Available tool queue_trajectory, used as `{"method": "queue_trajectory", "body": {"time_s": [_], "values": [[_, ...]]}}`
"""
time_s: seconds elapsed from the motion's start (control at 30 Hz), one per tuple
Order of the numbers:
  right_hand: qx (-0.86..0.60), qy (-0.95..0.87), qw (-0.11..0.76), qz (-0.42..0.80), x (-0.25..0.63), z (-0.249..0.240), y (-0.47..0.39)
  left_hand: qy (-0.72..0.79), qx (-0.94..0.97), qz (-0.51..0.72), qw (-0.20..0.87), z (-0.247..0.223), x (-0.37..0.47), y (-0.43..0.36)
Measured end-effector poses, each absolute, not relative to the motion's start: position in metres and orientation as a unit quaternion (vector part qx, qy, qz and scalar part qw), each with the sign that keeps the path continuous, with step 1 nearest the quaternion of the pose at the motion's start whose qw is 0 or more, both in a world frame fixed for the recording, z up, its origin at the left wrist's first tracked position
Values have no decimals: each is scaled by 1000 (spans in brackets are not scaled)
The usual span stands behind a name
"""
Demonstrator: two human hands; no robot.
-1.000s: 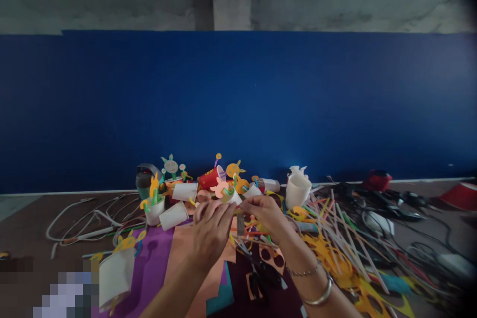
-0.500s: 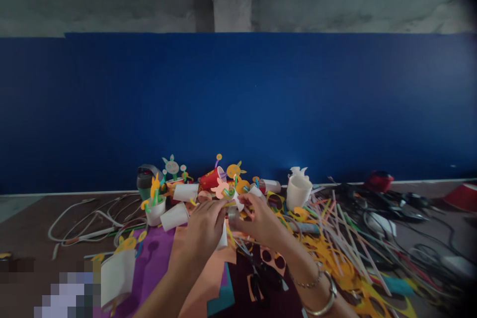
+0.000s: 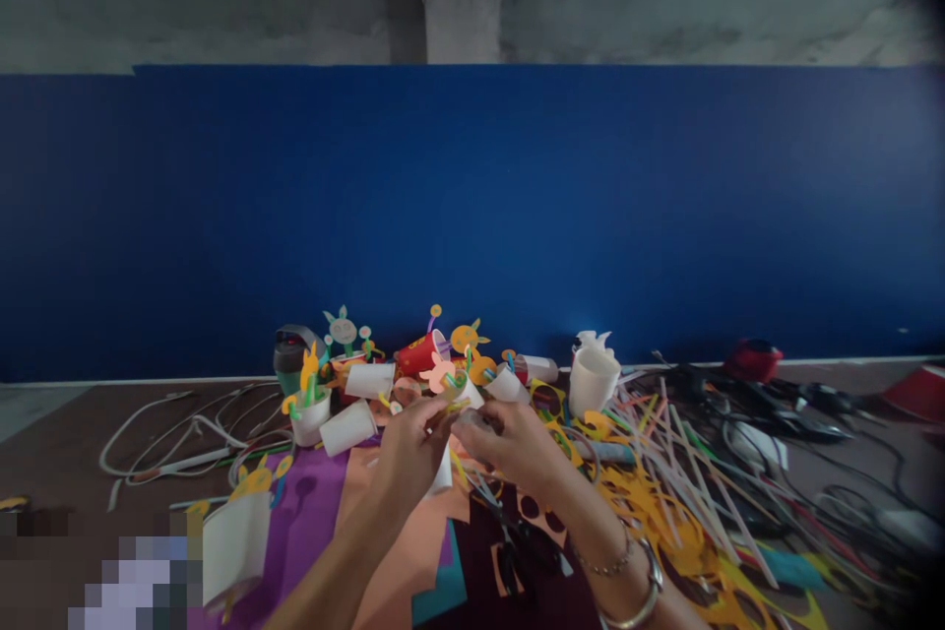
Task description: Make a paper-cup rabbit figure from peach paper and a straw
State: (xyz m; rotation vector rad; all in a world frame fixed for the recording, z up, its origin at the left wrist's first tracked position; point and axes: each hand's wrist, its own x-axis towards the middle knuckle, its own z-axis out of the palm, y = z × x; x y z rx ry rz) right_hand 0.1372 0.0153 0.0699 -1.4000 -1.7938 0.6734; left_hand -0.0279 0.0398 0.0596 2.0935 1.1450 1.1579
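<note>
My left hand (image 3: 409, 453) and my right hand (image 3: 517, 443) meet over the middle of the table, fingertips almost touching. The left fingers pinch a thin yellow strip (image 3: 458, 406). My right fingers are curled around something greyish and partly see-through, mostly hidden by the hand. Just beyond the hands lie a pink paper cutout (image 3: 441, 374) and white paper cups. Below them, scissors (image 3: 528, 541) with dark handles rest on dark paper, beside orange paper (image 3: 391, 551).
Paper cups with flower cutouts stand or lie along the blue wall (image 3: 472, 217). Straws (image 3: 686, 482) and yellow paper scraps (image 3: 657, 512) spread to the right, with dark cables beyond. White cables (image 3: 184, 453) coil at the left; a white cup (image 3: 234, 551) sits on purple paper.
My right hand has come in closer to the left, its fingers curling more around the greyish thing. The left hand stays nearly in place with the yellow strip.
</note>
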Motion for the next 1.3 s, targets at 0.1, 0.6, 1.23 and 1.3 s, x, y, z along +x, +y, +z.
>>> {"method": "queue_trajectory", "body": {"time_s": [0.1,0.6,1.23,1.3], "values": [[-588,-700,348,205,136,75,11,447,750,431,228,58,-28,41],[-549,-691,409,230,137,83,8,418,677,410,445,58,-25,44],[-540,-693,416,234,136,86,5,402,638,433,494,59,-23,43],[-533,-699,417,231,136,87,4,401,642,449,475,56,-21,45]]}}
